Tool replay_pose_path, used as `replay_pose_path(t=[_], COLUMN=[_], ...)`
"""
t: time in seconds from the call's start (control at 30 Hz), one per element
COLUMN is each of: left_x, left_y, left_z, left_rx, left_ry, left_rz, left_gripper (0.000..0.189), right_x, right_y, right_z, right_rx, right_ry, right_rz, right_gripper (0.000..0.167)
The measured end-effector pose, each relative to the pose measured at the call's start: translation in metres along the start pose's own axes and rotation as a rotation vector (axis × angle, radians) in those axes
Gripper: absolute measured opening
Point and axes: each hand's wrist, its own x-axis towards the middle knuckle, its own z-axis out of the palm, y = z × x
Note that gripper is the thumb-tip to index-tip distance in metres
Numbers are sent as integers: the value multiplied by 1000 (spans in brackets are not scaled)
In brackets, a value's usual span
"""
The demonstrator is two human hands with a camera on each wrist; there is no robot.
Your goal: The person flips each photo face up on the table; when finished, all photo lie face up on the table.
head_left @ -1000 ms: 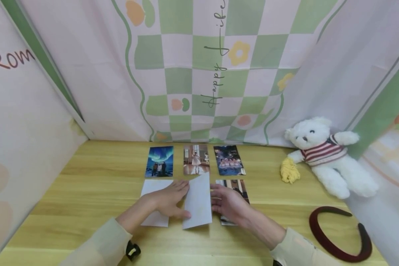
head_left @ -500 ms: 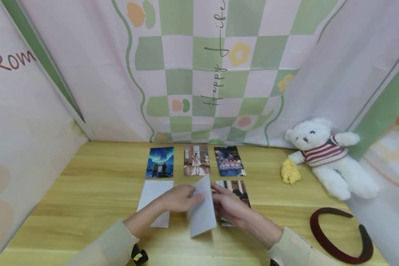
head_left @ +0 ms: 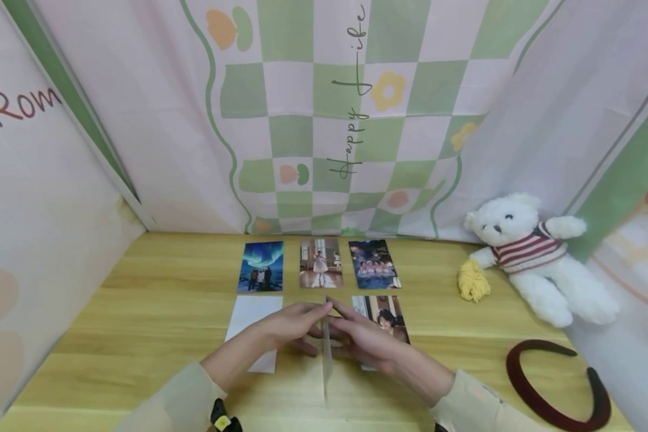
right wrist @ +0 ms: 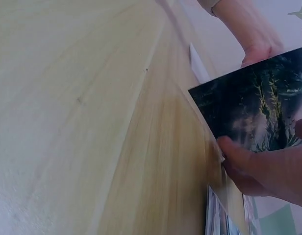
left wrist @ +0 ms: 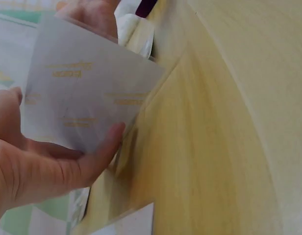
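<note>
A photo print [head_left: 327, 360] stands nearly edge-on between my two hands, above the table. My left hand [head_left: 291, 324] holds it from the left, thumb near its top in the head view. From the other side my right hand [head_left: 369, 339] grips it. The left wrist view shows its white back [left wrist: 82, 83] with faint gold print, the left hand [left wrist: 48, 166] at its edge. Its dark picture side [right wrist: 254, 103] with yellowish plant shapes faces the right wrist camera, beside the right hand's thumb [right wrist: 234, 152]. My hands partly cover a face-down print [head_left: 251, 312] and a portrait photo [head_left: 386, 315].
Behind lie an aurora photo [head_left: 261, 267], a dancer photo [head_left: 321, 264] and a group photo [head_left: 375, 264] in a row. To the right are a white teddy bear [head_left: 529, 252], a yellow yarn bundle [head_left: 473, 281] and a dark red headband [head_left: 518, 378]. A checkered curtain [head_left: 335, 138] hangs behind.
The middle front photo has turned from leaning, white back showing, to nearly edge-on between the hands. My left hand has moved right and changed from resting against it to gripping it.
</note>
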Motion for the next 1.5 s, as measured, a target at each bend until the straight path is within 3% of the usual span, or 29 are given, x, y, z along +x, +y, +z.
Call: replay_pose_path(t=[0.13,0.4,0.57,0.67,0.8,0.97,1.07,1.2,1.3,1.5], left_x=[5,6,4,2,1,2,3,4,2,2], left_y=[-5,-10,-12,-12,-11,-13,-17,-19,-17,-17], left_z=[-4,-13,-19,-22,-25,-28,-27,-23,-19,-11], left_rx=[-129,-209,-255,-270,-249,-90,140,480,650,927], left_ry=[-21,-6,-15,25,114,287,408,525,526,458], left_rz=[11,38,82,88,93,115,173,265,282,241], left_gripper=[71,75,67,66,67,70,73,65,56,43], right_x=[3,4,6,4,0,-3,-3,-2,-2,-5], right_y=[3,5,7,8,10,11,11,11,10,8], right_z=[1,1,3,5,7,8,8,10,12,12], right_rx=[-70,-425,-640,-788,-1006,-1217,-1321,-1407,-1439,-1506], right_ry=[-12,41,7,1,54,61,45,29,21,1], right_rz=[-17,-42,-149,-193,-159,-125,-121,-103,-82,-70], right_gripper=[78,100,111,114,113,102,93,85,82,77])
